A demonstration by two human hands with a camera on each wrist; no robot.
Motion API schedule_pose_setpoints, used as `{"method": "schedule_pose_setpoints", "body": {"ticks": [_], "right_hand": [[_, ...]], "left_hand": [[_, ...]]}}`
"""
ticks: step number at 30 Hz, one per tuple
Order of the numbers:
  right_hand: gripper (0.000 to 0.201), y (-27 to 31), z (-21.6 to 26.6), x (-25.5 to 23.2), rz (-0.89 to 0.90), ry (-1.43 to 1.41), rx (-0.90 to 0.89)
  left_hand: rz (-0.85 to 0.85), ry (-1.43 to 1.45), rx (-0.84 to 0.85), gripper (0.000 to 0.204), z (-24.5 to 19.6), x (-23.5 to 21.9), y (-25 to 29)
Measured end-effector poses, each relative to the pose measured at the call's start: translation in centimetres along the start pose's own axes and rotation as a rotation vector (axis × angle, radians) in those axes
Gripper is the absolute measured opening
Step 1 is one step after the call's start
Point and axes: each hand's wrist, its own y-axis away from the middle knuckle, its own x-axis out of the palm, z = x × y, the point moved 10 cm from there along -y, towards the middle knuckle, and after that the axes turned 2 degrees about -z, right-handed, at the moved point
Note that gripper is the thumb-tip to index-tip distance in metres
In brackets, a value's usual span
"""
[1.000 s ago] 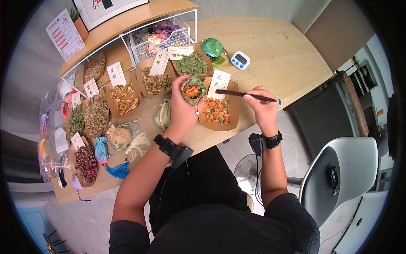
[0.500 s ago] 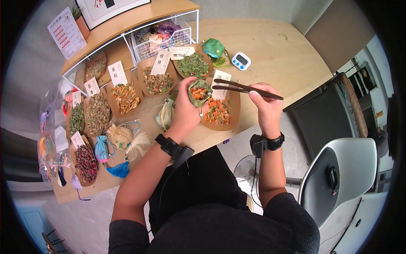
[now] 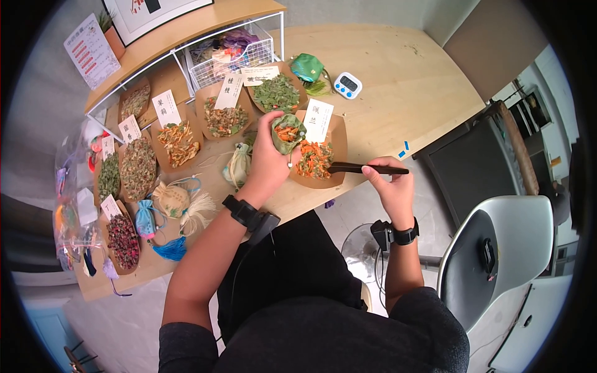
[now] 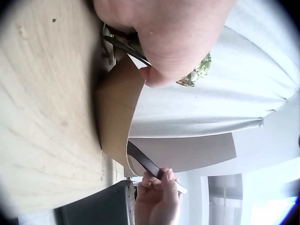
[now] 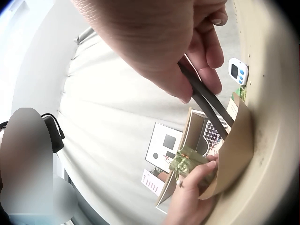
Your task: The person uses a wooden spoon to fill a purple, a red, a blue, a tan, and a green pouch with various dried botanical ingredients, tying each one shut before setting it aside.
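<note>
My left hand [image 3: 266, 163] grips a small green drawstring pouch [image 3: 290, 147], its mouth held open and orange shreds showing inside. Dark tweezers [image 3: 351, 168] are pinched between the thumb and fingers of my right hand [image 3: 393, 189]. Their tips reach into the orange and green dried herbs [image 3: 313, 159] in a brown paper tray [image 3: 340, 140], just right of the pouch. In the right wrist view both prongs of the tweezers [image 5: 211, 105] pass behind the tray wall [image 5: 236, 147], which hides the tips. A white label card [image 3: 318, 118] stands at the tray's back.
Several more paper trays of dried herbs with label cards curve leftward, one with dark red buds [image 3: 122, 241]. A pale pouch [image 3: 237, 166] lies behind my left wrist. Farther back are a green pouch [image 3: 306, 66], a white timer [image 3: 347, 86] and a wire basket [image 3: 231, 65].
My right hand has come down, and the tweezers have gone from above the label card into the herbs. Their prongs spread apart half a second ago. My left hand keeps hold of the pouch.
</note>
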Motion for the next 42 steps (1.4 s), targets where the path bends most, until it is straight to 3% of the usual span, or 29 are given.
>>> {"method": "schedule_pose_setpoints", "body": {"ticks": [2,6,9,16,20,25,28,29,32,42], "right_hand": [[0.020,0.7,-0.1,0.2,-0.019,-0.007,0.003],[0.016,1.4,1.3,0.6,-0.024,0.162,-0.228],[0.014,1.4,1.1,0.5,-0.048,0.158,-0.261],[0.014,-0.9,4.3,0.1,-0.176,-0.130,-0.264],[0.015,-2.2,6.7,2.7,-0.098,-0.338,-0.283],[0.017,-2.3,6.3,3.0,-0.160,-0.355,-0.262],[0.016,-2.3,3.7,1.6,-0.208,-0.296,-0.165],[0.018,-2.4,3.2,1.7,-0.171,-0.223,-0.191],[0.020,-1.6,1.5,3.7,-0.019,-0.175,-0.049],[0.017,0.3,2.4,6.1,-0.026,0.067,-0.196]], "left_hand": [[0.013,0.008,-0.015,0.067,0.2,0.1,0.0],[0.018,0.019,-0.016,0.068,0.1,0.2,0.0],[0.019,0.004,-0.010,0.068,0.2,0.2,0.0],[0.029,0.014,-0.014,0.069,0.2,0.3,0.0],[0.053,0.028,0.007,0.069,-0.4,0.6,0.0],[0.036,0.016,0.011,0.070,-0.7,0.4,0.0],[0.013,0.035,-0.029,0.070,0.1,-0.1,0.0],[0.008,0.051,-0.048,0.070,0.3,-0.1,-0.1],[-0.005,0.051,-0.055,0.069,0.7,-0.1,-0.1],[-0.006,0.031,-0.053,0.069,0.8,-0.1,-0.2]]}}
